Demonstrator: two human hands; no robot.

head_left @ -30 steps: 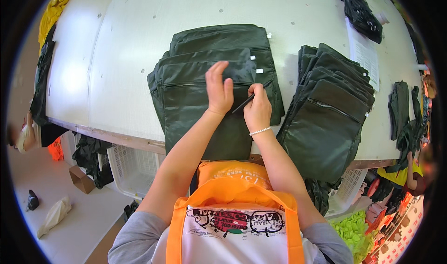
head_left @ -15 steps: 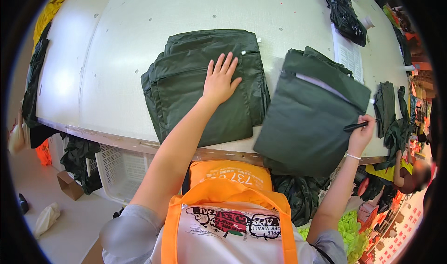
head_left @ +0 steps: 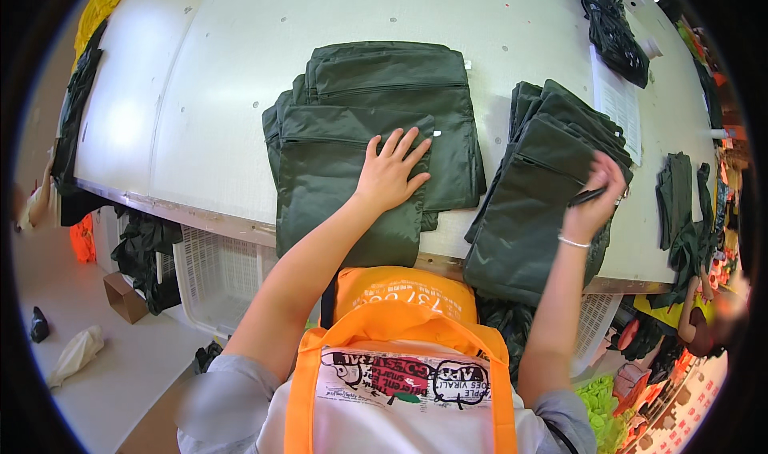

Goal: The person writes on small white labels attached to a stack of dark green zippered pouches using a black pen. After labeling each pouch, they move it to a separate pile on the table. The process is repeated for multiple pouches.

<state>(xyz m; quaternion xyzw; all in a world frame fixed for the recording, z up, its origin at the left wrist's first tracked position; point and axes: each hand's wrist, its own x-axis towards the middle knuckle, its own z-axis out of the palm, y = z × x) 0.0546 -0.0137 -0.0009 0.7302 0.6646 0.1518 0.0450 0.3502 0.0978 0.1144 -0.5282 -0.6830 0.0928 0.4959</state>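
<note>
My left hand [head_left: 390,168] lies flat with spread fingers on the upper right of a dark green zippered fabric pouch [head_left: 348,214]. That pouch tops a pile and is shifted toward the table's near edge. More dark green pouches [head_left: 392,70] show behind and under it, one with its zipper across the top. My right hand [head_left: 598,194], slightly blurred, is closed around a slim black pen-like tool [head_left: 586,198]. It is over the right pile of dark green pouches [head_left: 520,238], whose front hangs slightly past the table edge.
On the white table [head_left: 216,134], a bundle of black zipper-like strips [head_left: 614,34] lies beside a printed sheet [head_left: 616,106] at far right. More dark green pieces [head_left: 674,198] lie at the right edge. White plastic baskets [head_left: 216,278] stand below. Other people work at both sides.
The pouch at my right hand now lies flat on the right pile. My left hand has slid the top left pouch toward me, uncovering the zippered one behind it.
</note>
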